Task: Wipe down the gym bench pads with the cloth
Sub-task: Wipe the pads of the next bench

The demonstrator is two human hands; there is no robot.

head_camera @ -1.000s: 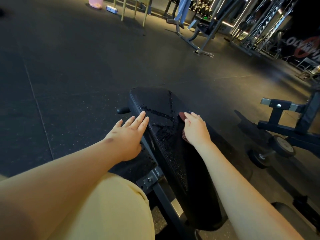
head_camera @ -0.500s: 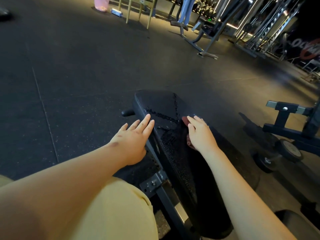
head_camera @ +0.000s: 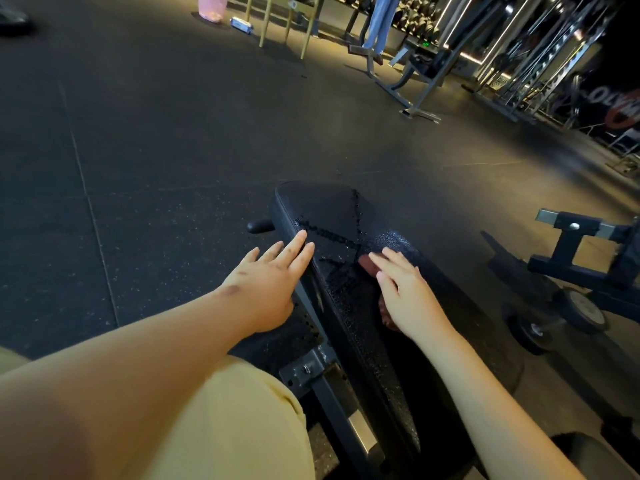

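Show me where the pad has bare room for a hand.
Free: the far end of the bench pad, beyond both hands; its near stretch beside the right forearm. Crowded: mid-pad, right hand pressing the cloth, left hand on the edge.

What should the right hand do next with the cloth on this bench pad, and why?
Probably slide the cloth forward toward the far end of the pad. The right hand lies flat on the cloth mid-pad, and beaded wet lines cross the pad just ahead of it. The left hand rests at the pad's left edge.
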